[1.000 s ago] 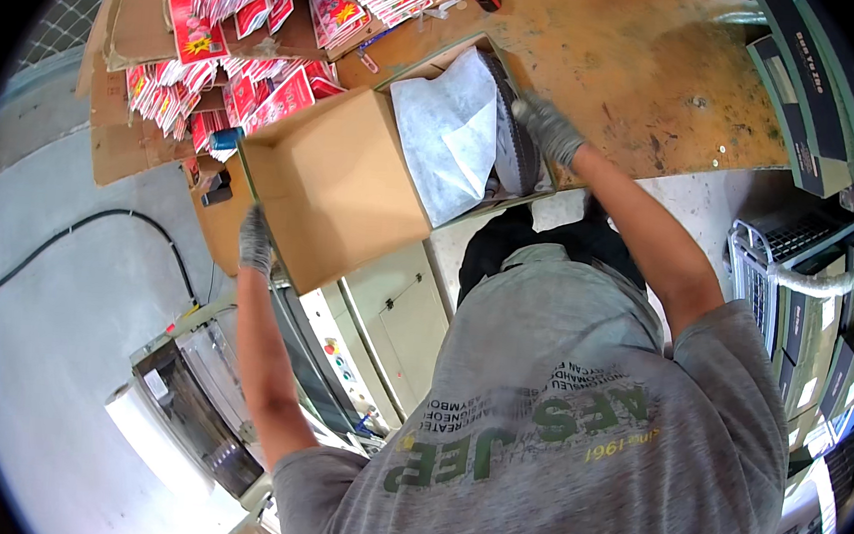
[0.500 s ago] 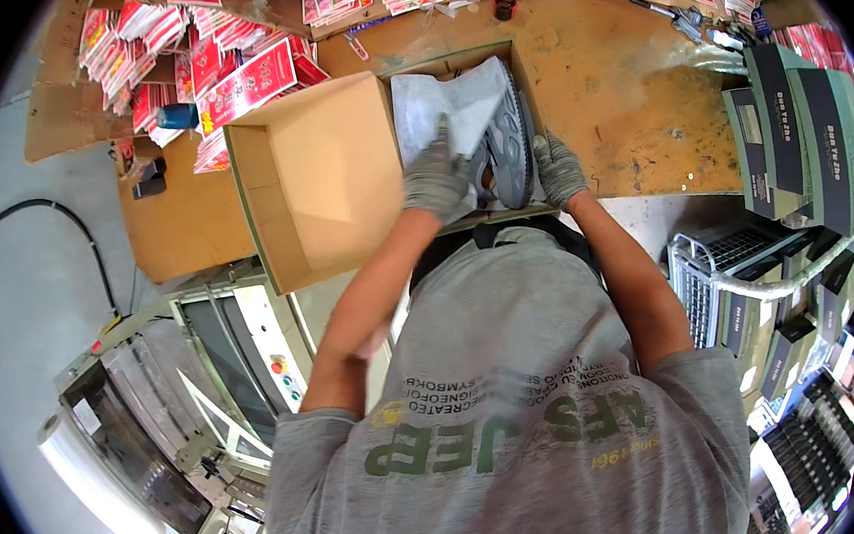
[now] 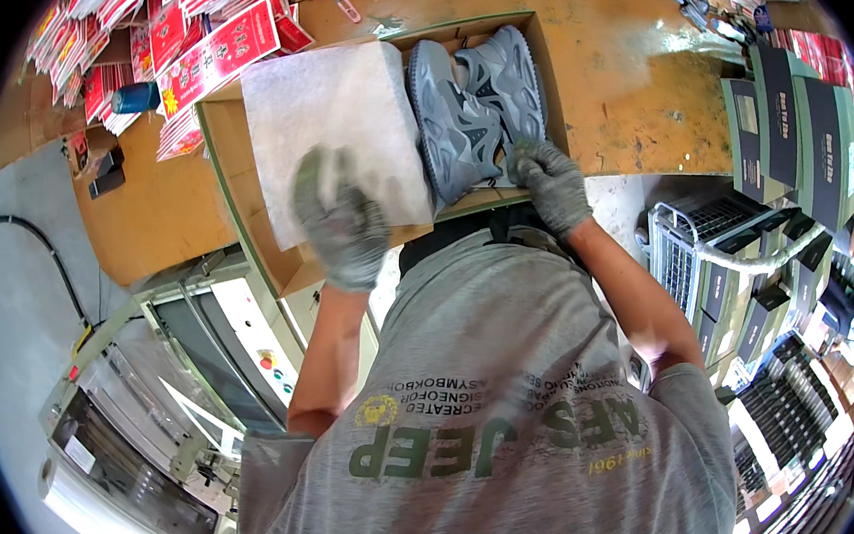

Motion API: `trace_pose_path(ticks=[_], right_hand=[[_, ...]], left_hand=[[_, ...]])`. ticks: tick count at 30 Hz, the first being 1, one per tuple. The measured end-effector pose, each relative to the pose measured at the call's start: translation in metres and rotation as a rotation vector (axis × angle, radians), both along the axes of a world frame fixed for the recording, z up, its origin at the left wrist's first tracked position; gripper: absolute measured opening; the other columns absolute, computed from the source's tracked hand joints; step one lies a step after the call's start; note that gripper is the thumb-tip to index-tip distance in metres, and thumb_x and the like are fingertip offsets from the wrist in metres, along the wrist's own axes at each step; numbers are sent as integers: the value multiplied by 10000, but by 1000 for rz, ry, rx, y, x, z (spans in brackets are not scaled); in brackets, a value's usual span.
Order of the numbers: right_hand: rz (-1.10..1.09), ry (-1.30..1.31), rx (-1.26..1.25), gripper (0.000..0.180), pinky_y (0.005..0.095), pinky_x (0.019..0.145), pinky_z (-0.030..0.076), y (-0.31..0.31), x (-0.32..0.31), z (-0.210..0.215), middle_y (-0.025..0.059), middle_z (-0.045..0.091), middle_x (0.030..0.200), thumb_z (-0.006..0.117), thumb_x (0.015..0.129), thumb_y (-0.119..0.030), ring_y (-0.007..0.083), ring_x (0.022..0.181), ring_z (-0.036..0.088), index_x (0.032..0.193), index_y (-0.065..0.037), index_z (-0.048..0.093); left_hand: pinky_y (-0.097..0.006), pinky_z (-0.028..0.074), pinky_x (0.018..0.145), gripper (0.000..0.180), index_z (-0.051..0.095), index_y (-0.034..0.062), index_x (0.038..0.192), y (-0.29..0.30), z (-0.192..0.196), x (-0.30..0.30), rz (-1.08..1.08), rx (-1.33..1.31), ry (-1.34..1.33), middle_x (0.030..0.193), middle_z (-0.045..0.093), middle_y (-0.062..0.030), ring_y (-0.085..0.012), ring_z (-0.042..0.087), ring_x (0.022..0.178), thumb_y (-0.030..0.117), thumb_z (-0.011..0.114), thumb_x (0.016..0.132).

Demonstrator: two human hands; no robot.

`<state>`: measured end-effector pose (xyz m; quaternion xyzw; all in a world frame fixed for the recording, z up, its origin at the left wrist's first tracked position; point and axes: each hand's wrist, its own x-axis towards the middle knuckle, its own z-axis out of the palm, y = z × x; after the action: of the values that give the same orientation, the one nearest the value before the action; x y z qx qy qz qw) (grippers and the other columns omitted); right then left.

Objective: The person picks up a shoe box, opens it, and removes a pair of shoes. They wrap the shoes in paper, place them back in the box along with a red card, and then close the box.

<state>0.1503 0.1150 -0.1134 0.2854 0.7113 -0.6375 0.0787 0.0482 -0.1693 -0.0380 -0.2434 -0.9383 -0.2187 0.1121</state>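
The left hand [image 3: 339, 218], in a grey knit glove and blurred, lies over the near edge of a white sheet of wrapping paper [image 3: 333, 119]; its fingers look loosely curled down onto the paper, though the blur hides whether they pinch it. The right hand [image 3: 551, 179], gloved the same way, is bent with its fingers pressed on the near end of a pair of grey sneakers [image 3: 475, 105], touching the one on the right.

The sneakers lie side by side in the right half of an open cardboard shoe box [image 3: 252, 193], toes pointing away from the person. The paper covers the left half of the box and folds up over its edge (one corner reaches the nearer sneaker). The box sits on the near edge of a wooden bench [image 3: 621, 92], partly overhanging it.

On the bench to the left lie heaps of red and white printed cards [image 3: 180, 32] with a small blue cylinder [image 3: 136, 97] just beside them. To the right stand stacks of dark flat boxes [image 3: 795, 120], and below them a white wire cart [image 3: 689, 258]. Grey machinery [image 3: 167, 387] stands on the floor lower left.
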Motion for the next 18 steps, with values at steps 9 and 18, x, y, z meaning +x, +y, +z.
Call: trace_pose_path(ticks=[9, 18], right_hand=[[188, -156, -501, 243, 264, 829, 552, -17, -50, -69, 14, 720, 975, 710, 909, 5, 115, 896, 643, 1141, -54, 752], [366, 321, -442, 33, 262, 791, 521, 17, -62, 14, -33, 701, 890, 766, 898, -66, 64, 841, 600, 924, -61, 747]], left_hand=[[-632, 26, 1227, 913, 223, 21, 1612, 21, -114, -10, 169, -349, -322, 1680, 133, -263, -460, 89, 1553, 588, 527, 964], [-639, 17, 1222, 950, 166, 30, 1624, 18, -130, -11, 215, -463, -266, 1690, 97, -256, -455, 65, 1558, 619, 508, 963]])
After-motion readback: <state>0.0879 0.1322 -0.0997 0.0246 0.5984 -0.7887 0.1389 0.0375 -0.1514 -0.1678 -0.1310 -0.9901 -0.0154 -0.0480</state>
